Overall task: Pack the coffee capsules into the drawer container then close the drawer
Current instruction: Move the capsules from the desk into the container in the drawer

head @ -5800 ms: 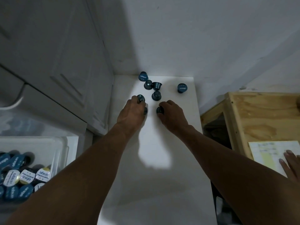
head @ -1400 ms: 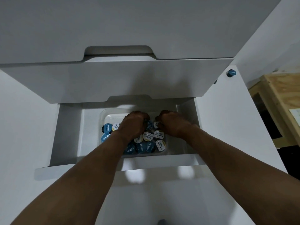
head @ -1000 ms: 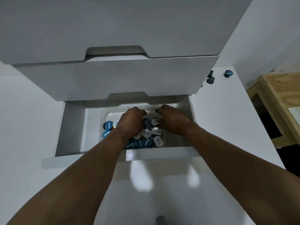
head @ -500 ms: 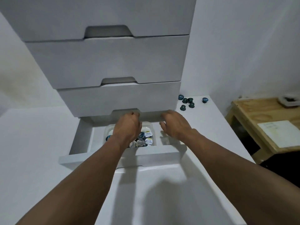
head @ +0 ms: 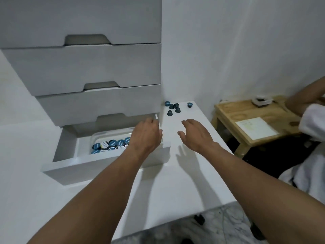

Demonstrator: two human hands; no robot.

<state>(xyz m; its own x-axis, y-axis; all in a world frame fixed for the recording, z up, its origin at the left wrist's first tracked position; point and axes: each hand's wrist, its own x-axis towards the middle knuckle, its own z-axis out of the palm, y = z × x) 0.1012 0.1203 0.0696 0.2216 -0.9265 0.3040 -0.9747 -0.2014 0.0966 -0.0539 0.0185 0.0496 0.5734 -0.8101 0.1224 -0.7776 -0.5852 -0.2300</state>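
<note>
Head view
Drawer (head: 105, 164): the lowest of the white drawer unit (head: 88, 67) is seen pulled out, its front not yet pushed in.
Container (head: 112, 135): a clear tub is set inside the drawer, towards its right side.
Packed capsules (head: 112, 144): blue and pale-lidded coffee capsules are heaped in the tub.
Loose capsules (head: 176, 105): six dark blue ones are left on the white top (head: 184, 173), near the wall, just right of the unit.
Left hand (head: 146, 136): it is held over the drawer's right rear corner, with the fingers loosely bent; nothing is seen gripped.
Right hand (head: 195, 134): it is held above the white top, short of the loose capsules, with the fingers spread and empty.
Wooden table (head: 255, 113): it is placed to the right, with a paper sheet (head: 256, 128) laid on it.
Other person's arm (head: 302, 101): it is seen at the right edge.
</note>
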